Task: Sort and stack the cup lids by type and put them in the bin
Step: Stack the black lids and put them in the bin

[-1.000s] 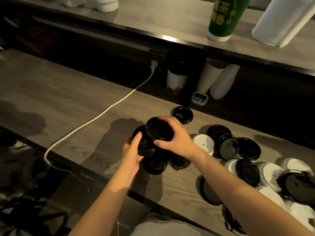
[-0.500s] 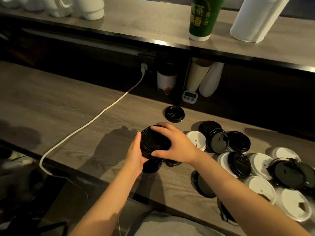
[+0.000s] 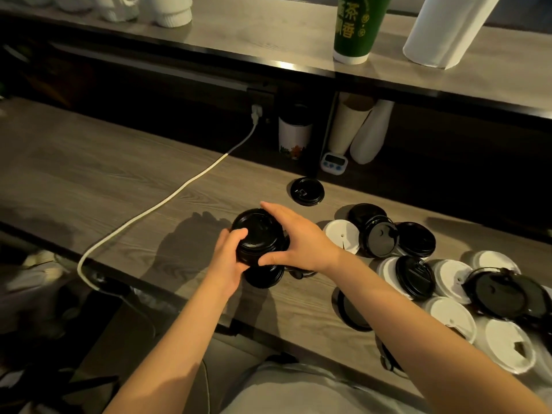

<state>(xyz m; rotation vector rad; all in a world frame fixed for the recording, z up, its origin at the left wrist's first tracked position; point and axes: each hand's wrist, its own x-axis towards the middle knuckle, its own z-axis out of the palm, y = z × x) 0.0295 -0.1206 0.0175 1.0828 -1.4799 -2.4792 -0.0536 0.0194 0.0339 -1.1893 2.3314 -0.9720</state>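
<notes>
A stack of black cup lids (image 3: pixel 257 239) is held just above the wooden counter (image 3: pixel 119 180) between both hands. My left hand (image 3: pixel 227 261) grips its near left side, thumb on the top lid. My right hand (image 3: pixel 295 239) curls round its right side, fingers over the far rim and thumb at the front. More black lids (image 3: pixel 264 276) lie under the stack. One single black lid (image 3: pixel 307 191) lies apart behind it. To the right, black lids (image 3: pixel 415 239) and white lids (image 3: pixel 342 236) lie mixed and overlapping. No bin is in view.
A white cable (image 3: pixel 167 201) runs from a socket across the counter and over its front edge. A small timer (image 3: pixel 334 162), a mug and paper cups stand under the shelf (image 3: pixel 268 40). A green cup (image 3: pixel 357 25) and a white roll stand on the shelf.
The lid that my right hand held tilted above the stack now sits flat on it, and both hands have closed round the stack and lowered it slightly.
</notes>
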